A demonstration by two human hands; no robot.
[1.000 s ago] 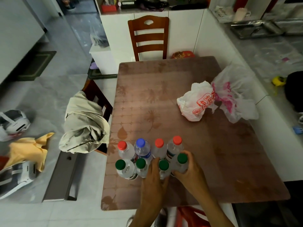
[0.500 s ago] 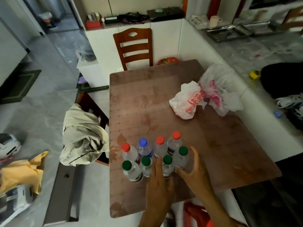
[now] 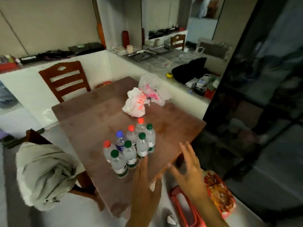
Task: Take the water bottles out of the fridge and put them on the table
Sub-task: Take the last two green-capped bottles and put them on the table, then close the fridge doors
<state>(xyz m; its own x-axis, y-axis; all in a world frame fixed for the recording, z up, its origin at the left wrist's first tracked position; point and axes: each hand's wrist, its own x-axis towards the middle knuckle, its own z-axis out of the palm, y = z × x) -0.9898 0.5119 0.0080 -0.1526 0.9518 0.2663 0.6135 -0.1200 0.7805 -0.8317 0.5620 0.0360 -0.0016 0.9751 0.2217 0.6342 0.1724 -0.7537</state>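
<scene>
Several clear water bottles (image 3: 130,147) with red, green and blue caps stand upright in a tight cluster near the front edge of the brown table (image 3: 91,115). My left hand (image 3: 144,182) hovers just in front of the cluster, fingers stretched out, its fingertips close to the nearest green-capped bottle (image 3: 142,145). To the right, over the table's front corner, my right hand (image 3: 188,169) has its fingers spread and holds nothing. Neither hand grips a bottle.
Two crumpled plastic bags (image 3: 139,102) lie at the table's far right. A wooden chair (image 3: 65,79) stands behind the table; another chair draped with beige cloth (image 3: 44,174) is on the left. A red stool (image 3: 186,208) is below my hands. A dark glass-fronted unit (image 3: 255,102) rises on the right.
Both hands have pulled back off the bottles and opened. My view has swung to the right and upward, bringing the dark unit into sight.
</scene>
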